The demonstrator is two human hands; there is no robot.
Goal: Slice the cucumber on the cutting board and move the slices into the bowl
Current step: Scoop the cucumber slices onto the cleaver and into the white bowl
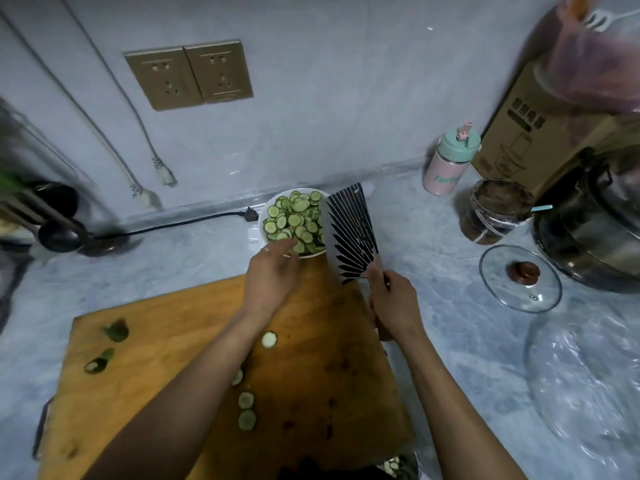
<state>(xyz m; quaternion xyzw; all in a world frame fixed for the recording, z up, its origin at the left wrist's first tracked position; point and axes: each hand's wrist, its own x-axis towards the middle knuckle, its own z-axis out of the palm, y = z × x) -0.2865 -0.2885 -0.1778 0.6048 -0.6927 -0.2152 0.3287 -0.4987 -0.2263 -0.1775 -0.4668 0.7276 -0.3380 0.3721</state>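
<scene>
A white bowl [264, 216] heaped with cucumber slices [294, 220] stands beyond the far edge of the wooden cutting board [145, 382]. My left hand [272, 275] reaches to the bowl's near rim, fingers relaxed and touching the slices. My right hand [393, 303] grips the handle of a cleaver [349, 233], whose striped blade is tilted up against the bowl's right side. Several loose slices [246, 400] lie on the board under my left forearm, one more slice [269, 339] sits nearer the middle, and cucumber end pieces [116, 330] lie at the left.
A glass lid [519, 282], a jar [497, 211], a pink bottle [450, 162], a cardboard box [519, 133] and a metal pot [595, 216] crowd the right. Clear plastic wrap [585, 386] lies at the right front. A black cable [180, 225] runs along the wall; dark utensils [59, 220] stand at the left.
</scene>
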